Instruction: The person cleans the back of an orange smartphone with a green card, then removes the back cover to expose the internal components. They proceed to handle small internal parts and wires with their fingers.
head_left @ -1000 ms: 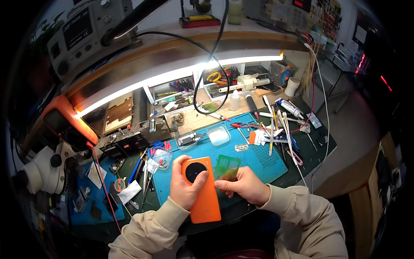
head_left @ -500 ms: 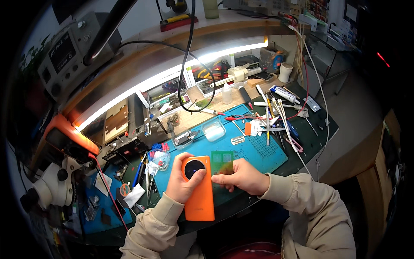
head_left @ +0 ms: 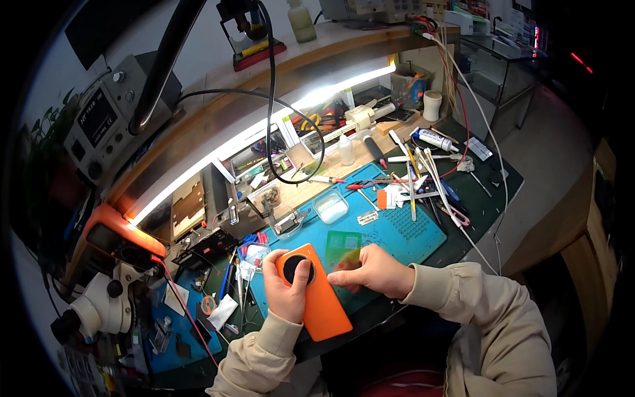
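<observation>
An orange smartphone (head_left: 324, 309) with a big round black camera ring is gripped in my left hand (head_left: 286, 291), its back facing up and my thumb lying over the ring. The phone tilts, its lower end pointing right. Just right of its upper part, my right hand (head_left: 377, 272) pinches a thin, see-through green plastic sheet (head_left: 343, 243) by its lower edge. The sheet stands apart from the phone, above the blue work mat (head_left: 417, 231). The fingers beneath the phone are mostly hidden.
Behind my hands lie a clear plastic box (head_left: 330, 206) and a razor blade (head_left: 368, 218). Tweezers, swabs and a glue tube (head_left: 434, 139) crowd the right side. A white microscope (head_left: 99, 304) and an orange meter (head_left: 122, 231) stand at left. A black cable (head_left: 270, 86) hangs overhead.
The phone has turned, its lower end swinging right. My left hand has shifted slightly right and down with it. The right hand still pinches the green sheet; the whole view has shifted a little.
</observation>
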Motion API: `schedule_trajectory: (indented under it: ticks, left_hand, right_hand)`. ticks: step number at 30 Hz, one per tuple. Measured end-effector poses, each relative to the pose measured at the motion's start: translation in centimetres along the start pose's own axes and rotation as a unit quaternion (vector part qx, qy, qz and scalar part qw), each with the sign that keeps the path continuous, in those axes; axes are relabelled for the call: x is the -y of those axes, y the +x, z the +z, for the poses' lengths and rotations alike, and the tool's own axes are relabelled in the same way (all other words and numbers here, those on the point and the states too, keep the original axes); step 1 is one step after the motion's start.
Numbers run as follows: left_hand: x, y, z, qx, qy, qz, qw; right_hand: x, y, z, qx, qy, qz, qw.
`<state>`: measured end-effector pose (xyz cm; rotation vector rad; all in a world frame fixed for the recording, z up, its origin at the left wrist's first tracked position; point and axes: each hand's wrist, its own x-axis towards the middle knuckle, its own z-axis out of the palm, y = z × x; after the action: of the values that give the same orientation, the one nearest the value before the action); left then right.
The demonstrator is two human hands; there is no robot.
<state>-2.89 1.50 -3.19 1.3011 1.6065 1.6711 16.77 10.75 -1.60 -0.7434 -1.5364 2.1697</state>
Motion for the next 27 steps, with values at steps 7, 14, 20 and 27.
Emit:
schedule_trajectory:
  ticks: [7, 14, 20, 27]
  left_hand:
    - [-0.8, -0.9, 1.1, -0.027, 0.006, 0.013, 1.0]
    - [-0.9, -0.8, 0.9, 0.022, -0.016, -0.007, 1.0]
    - [-0.7, -0.7, 0.7, 0.07, 0.002, -0.011, 0.998]
    - [-0.7, -0.2, 0.1, 0.127, 0.01, -0.02, 0.992]
  right_hand:
    - [-0.5, 0.1, 0.2, -0.037, 0.039, -0.014, 0.998]
    - [-0.3, -0.1, 0.1, -0.039, 0.039, -0.012, 0.998]
    - [-0.2, -0.1, -0.3, -0.02, 0.031, -0.011, 0.999]
    - [-0.2, -0.1, -0.9, -0.009, 0.02, 0.002, 1.0]
